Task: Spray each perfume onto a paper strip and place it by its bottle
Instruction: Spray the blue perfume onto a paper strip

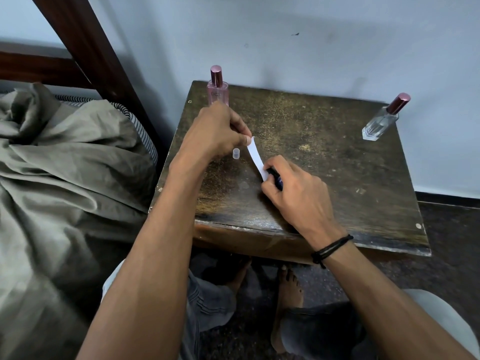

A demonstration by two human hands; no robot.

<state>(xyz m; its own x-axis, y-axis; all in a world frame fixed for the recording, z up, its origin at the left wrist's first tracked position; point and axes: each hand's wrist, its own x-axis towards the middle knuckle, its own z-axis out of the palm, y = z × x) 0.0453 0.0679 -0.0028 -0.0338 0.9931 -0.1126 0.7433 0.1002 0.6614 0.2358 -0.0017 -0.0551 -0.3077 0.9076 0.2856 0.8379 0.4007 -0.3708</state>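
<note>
My left hand (217, 131) pinches the top end of a white paper strip (255, 157) above the middle of a worn dark wooden table (337, 178). My right hand (293, 193) grips a small dark perfume bottle (275, 178), its nozzle end right at the strip's lower end. A small clear cap (235, 153) stands on the table just left of the strip. A pink perfume bottle (217, 88) with a shiny pink cap stands at the table's back left corner, behind my left hand. A clear perfume bottle (381, 120) with a pink cap stands at the back right.
A bed with a rumpled grey-green sheet (65, 162) and a dark wooden frame (104, 74) borders the table on the left. A pale wall (311, 35) rises right behind the table. My knees and bare feet (288, 284) are below the front edge.
</note>
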